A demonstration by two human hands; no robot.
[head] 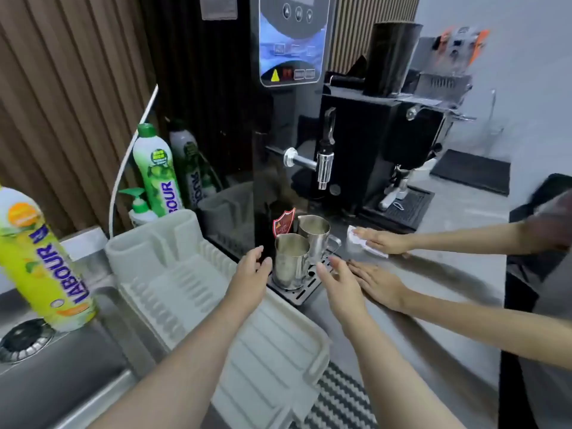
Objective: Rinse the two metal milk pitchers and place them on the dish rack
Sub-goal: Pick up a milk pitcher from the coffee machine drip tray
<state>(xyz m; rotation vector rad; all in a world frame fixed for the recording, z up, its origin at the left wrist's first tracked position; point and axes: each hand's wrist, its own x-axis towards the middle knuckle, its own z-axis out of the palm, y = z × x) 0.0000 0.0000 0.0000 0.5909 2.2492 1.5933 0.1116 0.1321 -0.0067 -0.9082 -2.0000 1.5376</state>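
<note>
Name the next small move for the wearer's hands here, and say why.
Probably close both hands on the near pitcher: the left hand and right hand flank it, open and not gripping, and both pitchers stand unrinsed on the drip tray, with the far pitcher behind.

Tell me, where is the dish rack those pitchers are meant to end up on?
In the head view, the pale dish rack is left of centre, empty, between the sink and the black drip tray where both metal pitchers stand.

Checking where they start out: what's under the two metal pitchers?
Both pitchers, near and far, stand on a black slotted drip tray beneath the dispenser tap. The tray under their bases is hidden.
</note>
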